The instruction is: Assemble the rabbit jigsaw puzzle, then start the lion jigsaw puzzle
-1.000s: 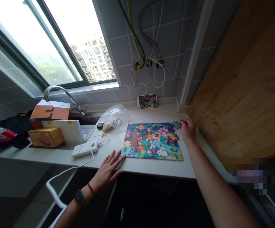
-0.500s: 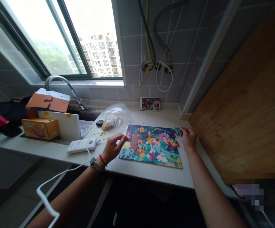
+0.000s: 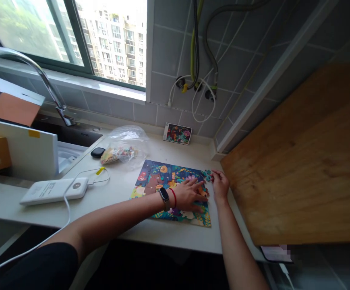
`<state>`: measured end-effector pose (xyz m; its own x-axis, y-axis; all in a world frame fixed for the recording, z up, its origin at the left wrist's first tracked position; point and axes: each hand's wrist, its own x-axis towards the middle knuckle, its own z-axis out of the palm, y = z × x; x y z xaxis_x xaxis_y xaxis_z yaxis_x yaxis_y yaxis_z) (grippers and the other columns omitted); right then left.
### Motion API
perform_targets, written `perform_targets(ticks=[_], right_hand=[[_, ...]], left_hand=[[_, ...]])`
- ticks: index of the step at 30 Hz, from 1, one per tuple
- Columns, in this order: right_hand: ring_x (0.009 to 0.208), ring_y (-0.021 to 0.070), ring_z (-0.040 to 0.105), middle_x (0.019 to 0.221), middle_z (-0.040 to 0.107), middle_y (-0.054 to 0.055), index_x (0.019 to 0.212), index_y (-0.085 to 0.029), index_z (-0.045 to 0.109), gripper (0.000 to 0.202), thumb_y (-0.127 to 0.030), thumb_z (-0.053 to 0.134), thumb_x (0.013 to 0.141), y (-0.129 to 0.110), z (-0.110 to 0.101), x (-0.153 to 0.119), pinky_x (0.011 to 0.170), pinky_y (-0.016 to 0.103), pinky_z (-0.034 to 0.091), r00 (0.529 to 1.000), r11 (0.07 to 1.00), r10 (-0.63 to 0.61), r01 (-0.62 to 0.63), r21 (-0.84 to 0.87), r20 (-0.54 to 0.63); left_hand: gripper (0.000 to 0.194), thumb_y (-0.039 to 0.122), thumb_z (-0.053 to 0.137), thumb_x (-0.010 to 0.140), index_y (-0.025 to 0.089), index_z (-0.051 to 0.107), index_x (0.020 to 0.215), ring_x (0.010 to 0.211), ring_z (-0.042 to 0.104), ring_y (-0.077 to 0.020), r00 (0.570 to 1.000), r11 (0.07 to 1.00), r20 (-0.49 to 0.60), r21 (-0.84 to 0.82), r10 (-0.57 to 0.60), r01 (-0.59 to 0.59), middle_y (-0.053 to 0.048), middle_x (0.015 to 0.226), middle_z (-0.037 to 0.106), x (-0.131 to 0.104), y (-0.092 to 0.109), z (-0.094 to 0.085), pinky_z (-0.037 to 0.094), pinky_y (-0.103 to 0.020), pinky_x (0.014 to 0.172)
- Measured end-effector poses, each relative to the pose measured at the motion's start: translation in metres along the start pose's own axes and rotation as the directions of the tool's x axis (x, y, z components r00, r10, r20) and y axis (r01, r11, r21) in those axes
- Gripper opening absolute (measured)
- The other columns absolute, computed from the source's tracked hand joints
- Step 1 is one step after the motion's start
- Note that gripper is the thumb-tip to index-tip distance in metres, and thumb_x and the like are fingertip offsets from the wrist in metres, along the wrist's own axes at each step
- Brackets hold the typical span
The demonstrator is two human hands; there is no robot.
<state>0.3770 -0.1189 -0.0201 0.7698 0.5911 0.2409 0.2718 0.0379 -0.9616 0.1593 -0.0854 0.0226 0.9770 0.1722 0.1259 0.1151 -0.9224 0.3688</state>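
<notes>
A colourful jigsaw puzzle (image 3: 153,182) with animals and plants lies flat on the white counter, its right edge uneven. Across its right part my left hand (image 3: 189,195) is spread, palm down, covering some of the picture. My right hand (image 3: 220,184) is at the upper right edge, its fingertips closed on a teal puzzle piece (image 3: 207,175). That piece touches or nearly touches the puzzle's edge; I cannot tell whether it is joined. Behind, a small picture card (image 3: 177,133) with a similar design leans against the wall.
A clear plastic bag (image 3: 126,149) of loose pieces lies behind the puzzle, beside a small black case (image 3: 98,152). A white power bank (image 3: 54,191) with a cable sits left. A sink with a faucet (image 3: 50,86) and boxes is farther left; a wooden board (image 3: 301,161) stands right.
My left hand has moved right, from the puzzle's left edge onto its right part, and spread out. My right hand stays at the upper right edge. The view has shifted.
</notes>
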Motion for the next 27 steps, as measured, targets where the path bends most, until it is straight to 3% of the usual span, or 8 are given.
perform_targets(ticks=[6,15,19,23,27], right_hand=[[0.056,0.0152,0.058,0.072,0.071,0.003,0.087,-0.018,0.074,0.032,-0.046,0.064,0.074,0.0,-0.001,-0.001,0.053,0.027,0.046,1.0,0.999,-0.014,0.014,-0.039,0.013],[0.072,0.022,0.069,0.077,0.075,0.007,0.087,-0.018,0.075,0.03,-0.043,0.063,0.076,-0.001,-0.001,-0.003,0.057,0.028,0.049,0.998,0.994,-0.062,0.062,-0.092,0.005],[0.067,0.0214,0.069,0.074,0.075,0.007,0.086,-0.018,0.075,0.03,-0.043,0.062,0.076,0.0,-0.001,-0.004,0.055,0.028,0.048,0.998,0.993,-0.067,0.067,-0.101,0.0],[0.066,0.0219,0.069,0.075,0.075,0.008,0.087,-0.017,0.075,0.031,-0.043,0.061,0.077,0.002,0.0,-0.003,0.055,0.028,0.049,0.997,0.989,-0.08,0.081,-0.121,0.009],[0.071,0.0237,0.07,0.077,0.076,0.008,0.087,-0.018,0.076,0.03,-0.042,0.061,0.077,-0.003,0.0,-0.005,0.059,0.03,0.051,0.994,0.98,-0.109,0.112,-0.164,0.023]], left_hand=[[0.037,0.044,0.066,0.099,0.036,0.073,0.134,0.144,0.049,-0.042,0.998,0.999,-0.065,0.021,0.026,-0.025,-0.013,0.158,0.051,0.009,-0.001,0.015,0.042,-0.058,0.116],[0.048,0.047,0.07,0.096,0.032,0.067,0.142,0.147,0.045,-0.0434,0.994,0.999,-0.097,-0.005,0.049,-0.05,-0.014,0.162,0.047,-0.012,-0.004,0.018,0.039,-0.061,0.118],[0.049,0.048,0.07,0.096,0.036,0.065,0.143,0.148,0.046,-0.0403,0.996,0.999,-0.074,-0.003,0.05,-0.051,-0.011,0.162,0.048,-0.029,-0.009,0.012,0.041,-0.056,0.118],[0.047,0.045,0.076,0.09,0.04,0.069,0.137,0.144,0.051,-0.039,0.989,0.997,-0.143,-0.058,0.047,-0.056,-0.005,0.16,0.051,-0.057,-0.018,0.005,0.039,-0.055,0.12],[0.041,0.038,0.076,0.091,0.04,0.072,0.132,0.137,0.059,-0.0353,0.982,0.992,-0.175,-0.088,0.072,-0.089,-0.004,0.152,0.06,-0.084,-0.038,-0.01,0.044,-0.05,0.118]])
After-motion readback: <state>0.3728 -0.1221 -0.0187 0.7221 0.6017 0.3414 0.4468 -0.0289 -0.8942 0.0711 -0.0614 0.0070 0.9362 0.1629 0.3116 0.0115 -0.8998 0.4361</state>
